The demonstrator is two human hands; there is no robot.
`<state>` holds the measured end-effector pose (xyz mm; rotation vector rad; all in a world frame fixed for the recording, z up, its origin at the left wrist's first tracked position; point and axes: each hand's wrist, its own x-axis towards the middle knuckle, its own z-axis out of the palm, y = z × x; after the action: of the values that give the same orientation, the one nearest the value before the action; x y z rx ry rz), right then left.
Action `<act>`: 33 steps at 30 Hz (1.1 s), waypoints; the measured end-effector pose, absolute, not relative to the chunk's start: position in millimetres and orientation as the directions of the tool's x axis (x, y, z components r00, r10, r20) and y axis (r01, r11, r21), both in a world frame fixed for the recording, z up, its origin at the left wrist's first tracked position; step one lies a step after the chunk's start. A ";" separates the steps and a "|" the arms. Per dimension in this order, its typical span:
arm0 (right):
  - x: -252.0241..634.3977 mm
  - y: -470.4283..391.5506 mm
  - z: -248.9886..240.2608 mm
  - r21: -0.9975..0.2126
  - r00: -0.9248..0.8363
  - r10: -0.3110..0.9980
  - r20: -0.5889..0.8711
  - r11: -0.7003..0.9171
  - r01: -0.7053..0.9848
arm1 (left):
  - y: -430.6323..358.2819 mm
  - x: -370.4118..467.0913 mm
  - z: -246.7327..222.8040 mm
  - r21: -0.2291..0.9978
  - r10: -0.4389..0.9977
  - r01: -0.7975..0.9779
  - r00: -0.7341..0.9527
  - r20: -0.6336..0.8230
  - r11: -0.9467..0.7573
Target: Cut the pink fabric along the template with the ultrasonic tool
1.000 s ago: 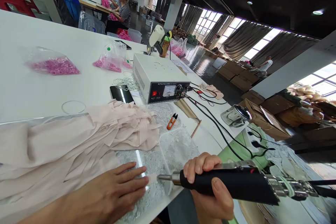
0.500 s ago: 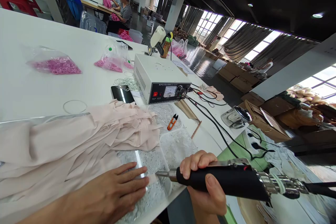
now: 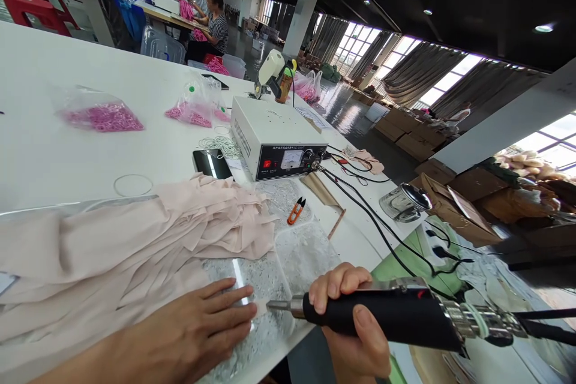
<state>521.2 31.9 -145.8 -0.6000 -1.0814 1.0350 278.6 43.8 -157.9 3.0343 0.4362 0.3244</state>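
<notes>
My left hand lies flat, fingers stretched out, on the front of the clear speckled mat. Just past its fingertips shows a small end of pale fabric; the rest of that piece is hidden under the hand. In my right hand is a black handheld tool, fingers wrapped round its body. Its metal tip points left and meets or nearly meets the fabric end. A big heap of pale pink fabric strips spreads over the left of the mat.
Behind the mat are a white control box, orange snips and a phone. Black cables run along the right, near a glass mug. Bags of pink pieces lie at the back left. A person sits farther off.
The view has shifted very slightly. The tool's body sits a little lower, its tip still beside the fabric end. My left hand stays in place.
</notes>
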 end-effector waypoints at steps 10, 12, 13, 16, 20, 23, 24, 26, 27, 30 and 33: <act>519.9 35.3 -146.3 -0.829 0.105 0.901 0.422 0.430 -0.358 | 41.2 274.8 -158.3 0.058 0.267 0.261 0.933 0.242 -0.964; 519.9 35.5 -146.2 -0.825 0.111 0.898 0.426 0.436 -0.360 | 42.7 274.3 -158.4 0.034 0.250 0.249 0.940 0.231 -0.968; 519.6 35.6 -145.9 -0.824 0.113 0.898 0.426 0.437 -0.362 | 43.6 274.2 -158.1 0.021 0.244 0.246 0.942 0.230 -0.969; 518.4 36.2 -144.7 -0.820 0.121 0.895 0.429 0.443 -0.362 | 45.9 274.0 -156.6 0.009 0.236 0.240 0.944 0.230 -0.971; 518.0 36.4 -142.9 -0.829 0.127 0.898 0.422 0.439 -0.346 | 44.6 273.8 -156.6 0.100 0.272 0.254 0.933 0.238 -0.962; 516.7 36.3 -142.2 -0.837 0.132 0.899 0.417 0.436 -0.330 | 40.8 274.4 -160.4 0.182 0.320 0.278 0.907 0.273 -0.943; 515.6 36.2 -141.9 -0.839 0.132 0.900 0.415 0.435 -0.328 | 39.5 274.8 -162.2 0.197 0.331 0.283 0.900 0.284 -0.939; 511.9 36.0 -141.1 -0.840 0.132 0.902 0.411 0.431 -0.330 | 37.4 276.0 -165.9 0.199 0.336 0.287 0.896 0.290 -0.937; 509.6 35.9 -140.6 -0.840 0.130 0.903 0.410 0.429 -0.333 | 36.6 276.7 -167.5 0.190 0.336 0.290 0.895 0.294 -0.938; 502.6 35.6 -138.6 -0.834 0.121 0.901 0.416 0.431 -0.345 | 35.4 278.8 -170.0 0.161 0.342 0.306 0.887 0.310 -0.939; 498.4 35.4 -137.7 -0.825 0.092 0.898 0.429 0.432 -0.364 | 35.3 279.9 -168.7 0.151 0.343 0.310 0.882 0.324 -0.939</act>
<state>498.4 35.4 -137.7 -0.6064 -1.1034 1.0276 279.9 35.3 -168.7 2.9553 0.5136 0.5349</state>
